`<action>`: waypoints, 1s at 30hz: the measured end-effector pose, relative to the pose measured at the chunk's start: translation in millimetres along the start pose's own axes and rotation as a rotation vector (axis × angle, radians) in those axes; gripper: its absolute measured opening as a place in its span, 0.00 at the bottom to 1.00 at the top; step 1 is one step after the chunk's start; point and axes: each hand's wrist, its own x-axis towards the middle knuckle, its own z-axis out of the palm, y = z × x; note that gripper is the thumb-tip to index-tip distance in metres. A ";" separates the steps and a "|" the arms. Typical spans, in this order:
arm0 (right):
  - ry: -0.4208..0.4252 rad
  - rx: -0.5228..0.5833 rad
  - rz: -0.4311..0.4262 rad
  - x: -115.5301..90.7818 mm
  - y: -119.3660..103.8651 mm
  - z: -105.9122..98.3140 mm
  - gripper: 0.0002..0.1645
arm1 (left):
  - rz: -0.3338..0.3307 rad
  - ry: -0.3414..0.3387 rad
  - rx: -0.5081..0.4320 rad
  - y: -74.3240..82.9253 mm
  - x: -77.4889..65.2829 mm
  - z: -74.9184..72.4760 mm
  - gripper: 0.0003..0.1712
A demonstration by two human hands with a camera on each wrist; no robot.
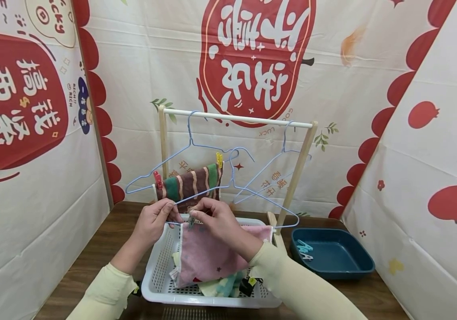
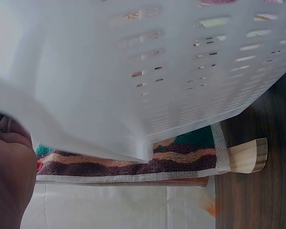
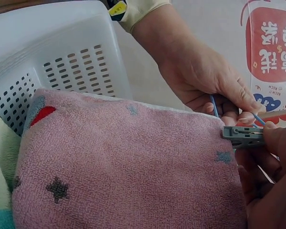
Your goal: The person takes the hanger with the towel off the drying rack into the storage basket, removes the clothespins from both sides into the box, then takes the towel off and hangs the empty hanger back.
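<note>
Nearest the person, the white basket (image 1: 212, 302) stands on the counter (image 1: 94, 249), with the pink towel (image 1: 208, 258) hanging over it and other folded cloth inside. The towel's terry pile looks soft, light and limp; it should give at any touch, barely slip, and be hard to damage. It is probably best held at a hemmed corner or along its top edge, since the middle would only sag.

That top edge lies along the bottom bar of a blue hanger (image 1: 232, 181), just below both hands. The left hand (image 1: 152, 220) is closed around the hanger's end, thumb against fingers, just beside the towel's near-left top corner. The right hand (image 1: 218, 218) is in front of the towel, thumb and fingers pinching a grey clothespin (image 3: 244, 136) whose tip meets that corner — whether it has bitten fully cannot be told. The thin wire looks light and springy, so a grip close to the corner would likely steady it.

Farther back — beyond the hands — a striped towel (image 1: 191, 184) hangs pegged to another hanger on the rack (image 1: 238, 117).
</note>
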 end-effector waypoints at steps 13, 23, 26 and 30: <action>0.076 -0.087 -0.140 -11.4 -1.4 -2.5 0.07 | -0.016 0.004 0.006 0.7 -0.6 -3.0 0.15; 0.081 -0.215 -0.312 -24.5 -13.5 -23.3 0.13 | -0.042 0.007 0.018 2.4 -1.9 -4.3 0.15; 0.064 -0.240 -0.312 -28.7 -17.2 -32.1 0.13 | -0.045 0.006 0.016 3.7 -2.3 -5.1 0.14; 0.043 -0.271 -0.296 -37.5 -17.3 -42.7 0.14 | -0.041 0.005 0.017 4.4 -2.7 -6.3 0.14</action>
